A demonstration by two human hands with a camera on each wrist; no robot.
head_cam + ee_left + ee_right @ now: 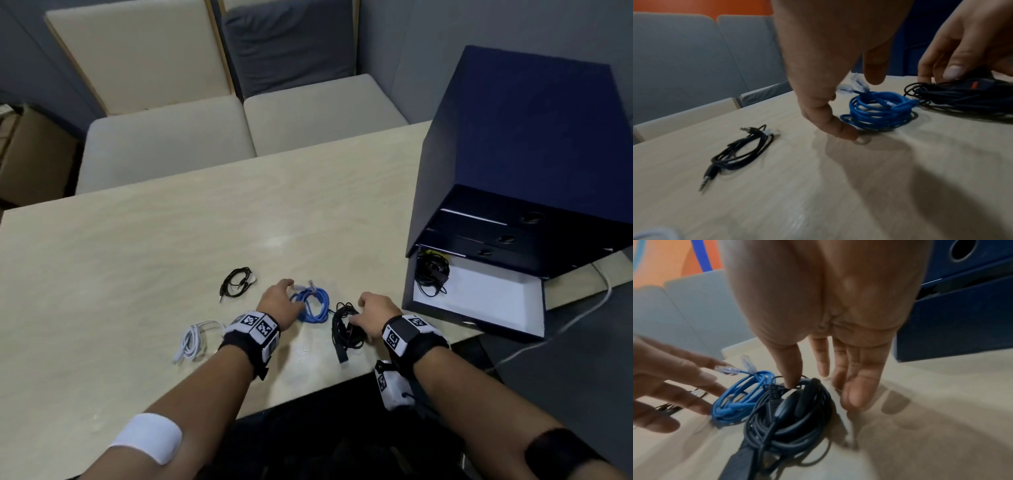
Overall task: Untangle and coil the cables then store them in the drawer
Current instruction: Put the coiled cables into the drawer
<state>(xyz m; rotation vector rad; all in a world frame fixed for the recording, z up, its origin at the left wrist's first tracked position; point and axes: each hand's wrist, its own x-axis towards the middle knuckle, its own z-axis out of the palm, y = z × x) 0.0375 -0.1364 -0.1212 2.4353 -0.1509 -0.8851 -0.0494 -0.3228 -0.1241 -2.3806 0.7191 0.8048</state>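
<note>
You are stretching both forearms forward toward 12 o'clock, wrists level and palms facing down. Your left hand (278, 303) is hovering low with its fingers (830, 120) spread and loosely bent, tips angling toward 1 o'clock. Your right hand (375, 311) is sitting at 3 o'clock of it, fingers (859, 386) straight and pointing down, thumb tip pressing downward.

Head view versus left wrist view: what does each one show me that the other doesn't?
Only the head view shows the open drawer with a black cable inside, and the white cable. Only the left wrist view shows the audio cable's jack plug clearly. Both show the blue cable, the left hand beside it, and the right hand on the black bundle.
</note>
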